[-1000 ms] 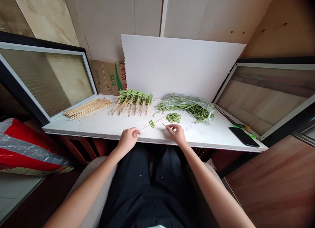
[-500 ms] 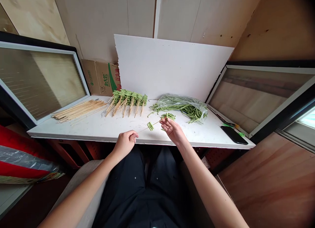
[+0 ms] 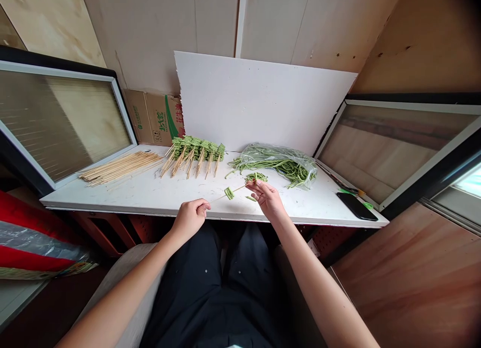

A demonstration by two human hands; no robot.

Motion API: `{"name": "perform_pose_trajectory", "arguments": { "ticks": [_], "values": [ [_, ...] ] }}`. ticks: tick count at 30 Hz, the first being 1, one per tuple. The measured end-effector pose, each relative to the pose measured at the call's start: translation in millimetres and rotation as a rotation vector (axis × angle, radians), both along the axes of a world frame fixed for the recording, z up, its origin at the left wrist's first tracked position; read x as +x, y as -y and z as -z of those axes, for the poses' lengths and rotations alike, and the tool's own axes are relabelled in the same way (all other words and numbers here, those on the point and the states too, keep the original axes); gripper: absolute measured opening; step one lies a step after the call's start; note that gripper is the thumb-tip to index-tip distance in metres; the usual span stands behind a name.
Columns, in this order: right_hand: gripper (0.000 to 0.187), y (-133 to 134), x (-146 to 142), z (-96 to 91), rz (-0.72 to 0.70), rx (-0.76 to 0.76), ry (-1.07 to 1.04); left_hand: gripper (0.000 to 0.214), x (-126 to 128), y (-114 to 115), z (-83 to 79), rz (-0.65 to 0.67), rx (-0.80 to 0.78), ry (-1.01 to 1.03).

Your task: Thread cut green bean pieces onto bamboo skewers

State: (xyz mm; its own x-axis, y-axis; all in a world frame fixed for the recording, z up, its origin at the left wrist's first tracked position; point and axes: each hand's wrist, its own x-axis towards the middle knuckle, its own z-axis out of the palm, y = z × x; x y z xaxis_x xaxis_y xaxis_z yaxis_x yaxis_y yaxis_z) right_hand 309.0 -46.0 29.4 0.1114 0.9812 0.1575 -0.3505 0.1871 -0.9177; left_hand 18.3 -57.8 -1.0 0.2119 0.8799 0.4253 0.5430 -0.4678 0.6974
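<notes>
My left hand (image 3: pixel 191 216) is closed round the lower end of a thin bamboo skewer (image 3: pixel 217 198) above the table's front edge. A few short green bean pieces (image 3: pixel 229 193) are threaded side by side partway along it. At the skewer's far end, my right hand (image 3: pixel 266 195) pinches a short bean piece (image 3: pixel 256 176) between thumb and fingertips. Whether the tip has pierced that piece is too small to tell. Behind my right fingers lies a small pile of cut bean pieces (image 3: pixel 263 177), partly covered. One loose cut piece (image 3: pixel 250 198) rests on the table just below that hand.
Finished bean skewers (image 3: pixel 197 150) are stacked at centre left, beside loose bamboo skewers (image 3: pixel 122 167). Long beans in a clear plastic bag (image 3: pixel 280 160) lie at the back right. A black phone (image 3: pixel 356 206) sits at the right edge. A cardboard box (image 3: pixel 154 118) and a white board (image 3: pixel 263 102) stand behind.
My right hand has shifted very slightly, so the loose bean piece below it shows more. My left hand and the skewer are nearly still.
</notes>
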Motion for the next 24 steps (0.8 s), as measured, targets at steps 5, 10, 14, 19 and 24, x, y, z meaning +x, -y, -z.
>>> {"name": "perform_pose_trajectory", "arguments": {
  "ticks": [5,10,14,19,24],
  "values": [
    [0.037,0.4,1.1,-1.1,-0.008,0.014,-0.023,0.027,-1.2,0.0,-0.8,-0.016,0.013,-0.012],
    [0.032,0.5,2.0,-0.7,-0.002,0.017,-0.003,0.028,-1.3,-0.5,-0.7,-0.035,0.032,-0.031],
    [0.030,1.6,2.5,-2.0,0.016,0.026,0.037,0.028,-2.5,-1.1,0.0,-0.059,0.049,-0.069],
    [0.031,3.9,2.0,-4.0,0.029,0.037,0.098,0.028,-3.5,-0.6,0.1,-0.092,0.063,-0.117],
    [0.033,5.4,3.0,-4.4,0.046,0.055,0.184,0.029,-4.2,-0.5,-0.3,-0.121,0.081,-0.141]
  ]
}}
